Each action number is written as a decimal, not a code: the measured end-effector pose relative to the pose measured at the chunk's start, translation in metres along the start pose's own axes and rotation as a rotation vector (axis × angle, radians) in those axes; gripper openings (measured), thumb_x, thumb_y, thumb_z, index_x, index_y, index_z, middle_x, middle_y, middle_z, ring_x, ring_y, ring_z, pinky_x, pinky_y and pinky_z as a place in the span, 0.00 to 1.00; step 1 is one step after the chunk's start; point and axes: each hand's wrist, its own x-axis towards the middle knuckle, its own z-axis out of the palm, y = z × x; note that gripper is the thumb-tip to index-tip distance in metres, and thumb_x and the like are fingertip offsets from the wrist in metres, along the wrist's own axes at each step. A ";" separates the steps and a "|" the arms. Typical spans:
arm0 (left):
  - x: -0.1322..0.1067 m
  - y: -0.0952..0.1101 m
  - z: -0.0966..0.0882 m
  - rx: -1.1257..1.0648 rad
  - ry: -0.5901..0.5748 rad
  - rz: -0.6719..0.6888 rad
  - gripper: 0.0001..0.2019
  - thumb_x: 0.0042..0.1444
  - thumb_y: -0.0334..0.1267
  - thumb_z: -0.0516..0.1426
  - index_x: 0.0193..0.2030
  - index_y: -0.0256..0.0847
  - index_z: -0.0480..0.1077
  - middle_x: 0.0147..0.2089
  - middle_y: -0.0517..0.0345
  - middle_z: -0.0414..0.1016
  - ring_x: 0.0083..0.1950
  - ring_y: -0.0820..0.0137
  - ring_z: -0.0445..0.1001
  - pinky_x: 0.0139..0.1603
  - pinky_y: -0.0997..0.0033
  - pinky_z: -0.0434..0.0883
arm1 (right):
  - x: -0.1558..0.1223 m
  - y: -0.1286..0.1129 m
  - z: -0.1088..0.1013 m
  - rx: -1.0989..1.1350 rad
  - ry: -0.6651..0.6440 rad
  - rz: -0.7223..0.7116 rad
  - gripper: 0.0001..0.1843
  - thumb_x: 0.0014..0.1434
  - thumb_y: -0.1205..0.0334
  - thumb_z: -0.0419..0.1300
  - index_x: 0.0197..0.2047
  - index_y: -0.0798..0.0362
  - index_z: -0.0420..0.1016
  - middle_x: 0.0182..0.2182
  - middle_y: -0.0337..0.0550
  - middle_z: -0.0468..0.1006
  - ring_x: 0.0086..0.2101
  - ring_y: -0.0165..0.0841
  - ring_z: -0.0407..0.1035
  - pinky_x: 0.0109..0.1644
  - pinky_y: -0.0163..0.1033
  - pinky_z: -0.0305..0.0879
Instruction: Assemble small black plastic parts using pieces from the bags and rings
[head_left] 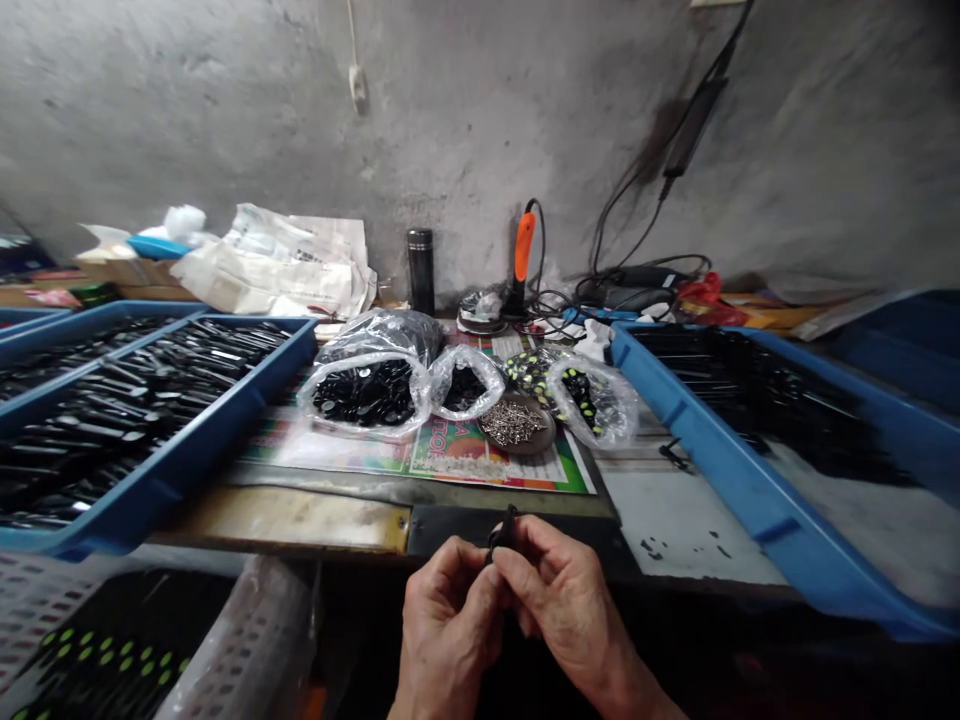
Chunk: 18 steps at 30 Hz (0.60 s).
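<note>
Close together at the table's front edge, my left hand (451,622) and my right hand (564,595) both pinch a small black part (504,530). Its upper end sticks up between the fingertips; the rest is hidden, so its exact kind is unclear. Beyond the hands, a round dish (517,425) holds many small silver screws or rivets. Around it stand open plastic bags: a large one of black pieces (365,392), a smaller one of black pieces (463,388), and one with black and yellow-green pieces (592,400).
Blue trays of long black parts flank me, one at left (180,440) and one at right (739,500). A white basket (247,640) sits low at left. Against the wall are a dark flask (421,270), an orange-handled tool (524,248), cables and papers (292,265).
</note>
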 end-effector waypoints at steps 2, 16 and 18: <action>0.000 -0.001 -0.001 0.005 0.004 0.016 0.26 0.45 0.60 0.68 0.29 0.37 0.67 0.17 0.69 0.62 0.16 0.84 0.53 0.15 0.84 0.50 | 0.000 0.001 0.003 -0.006 0.043 -0.012 0.22 0.58 0.43 0.63 0.31 0.55 0.68 0.21 0.31 0.61 0.18 0.21 0.52 0.18 0.26 0.50; 0.001 0.000 0.002 -0.037 0.035 -0.004 0.24 0.45 0.56 0.69 0.28 0.37 0.67 0.17 0.68 0.64 0.15 0.84 0.54 0.14 0.84 0.51 | 0.006 0.012 0.005 -0.048 0.120 -0.045 0.23 0.60 0.42 0.61 0.29 0.54 0.67 0.19 0.31 0.61 0.16 0.21 0.49 0.16 0.27 0.45; 0.001 0.001 0.001 -0.041 0.033 0.001 0.24 0.46 0.56 0.69 0.28 0.37 0.67 0.19 0.66 0.67 0.15 0.84 0.56 0.14 0.84 0.51 | 0.005 0.010 0.004 -0.025 0.089 -0.029 0.23 0.60 0.42 0.62 0.29 0.55 0.66 0.19 0.32 0.61 0.16 0.21 0.50 0.16 0.27 0.45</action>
